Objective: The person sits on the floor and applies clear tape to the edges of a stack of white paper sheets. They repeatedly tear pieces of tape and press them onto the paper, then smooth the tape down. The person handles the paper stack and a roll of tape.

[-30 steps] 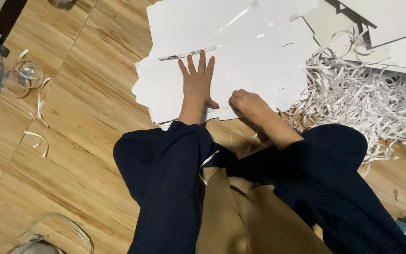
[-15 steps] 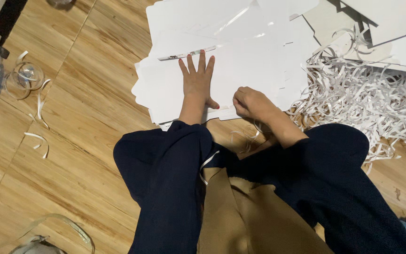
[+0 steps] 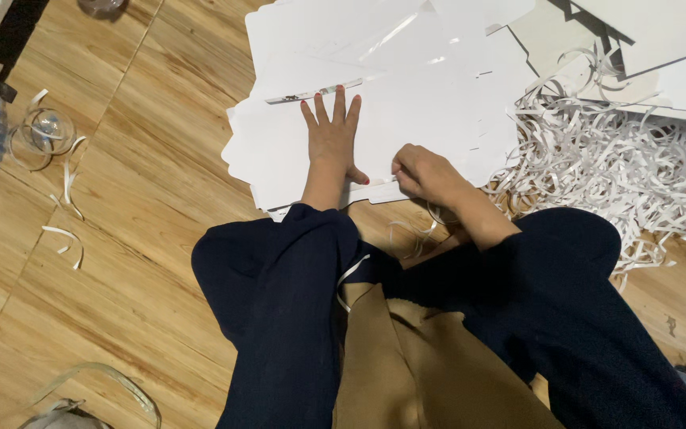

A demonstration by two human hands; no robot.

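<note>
Hands at a stack of white sheets on a wooden floor

The wooden floor (image 3: pixel 144 199) carries a stack of white sheets (image 3: pixel 406 111), with a heap of shredded paper strips (image 3: pixel 613 167) just to its right. The left hand (image 3: pixel 333 139) lies flat on the top sheet, fingers spread, forearm straight. The right hand (image 3: pixel 426 173) is curled, pinching the sheet's near edge.

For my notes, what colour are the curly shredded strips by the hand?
White paper strips, clearest in the head view.
</note>
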